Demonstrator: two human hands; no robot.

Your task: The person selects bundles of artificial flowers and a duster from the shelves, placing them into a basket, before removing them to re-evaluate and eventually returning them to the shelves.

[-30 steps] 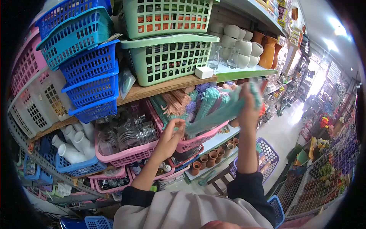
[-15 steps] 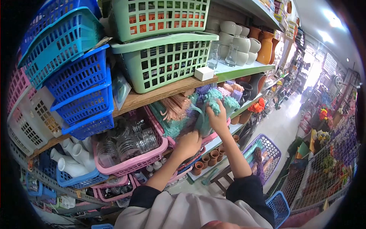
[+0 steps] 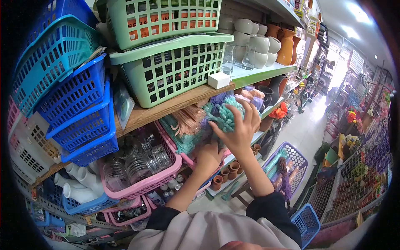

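My right hand [image 3: 241,131] is raised over a turquoise, frilly-ended bundle [image 3: 225,118], its fingers curved and spread apart. Lower down and to the left, my left hand [image 3: 209,157] reaches in among the bundles at the front of a pink basket [image 3: 167,135]; its fingertips are blurred and hidden. Beside the turquoise bundle lies a peach bundle [image 3: 187,118] of thin strips. More frilly bundles in purple, pink and lilac [image 3: 255,98] sit behind my right hand.
Above hangs a wooden shelf edge [image 3: 166,110] carrying green baskets [image 3: 175,66] and a white box [image 3: 218,80]. Left stands a pink basket [image 3: 143,187] of clear containers. Small clay pots [image 3: 225,173] line a lower shelf; a purple basket [image 3: 298,160] with bundles stands right.
My right hand has loosened from the turquoise bundle and its fingers have spread. The bundle's frilly end has dropped lower and leftward. My left hand stays low in the basket.
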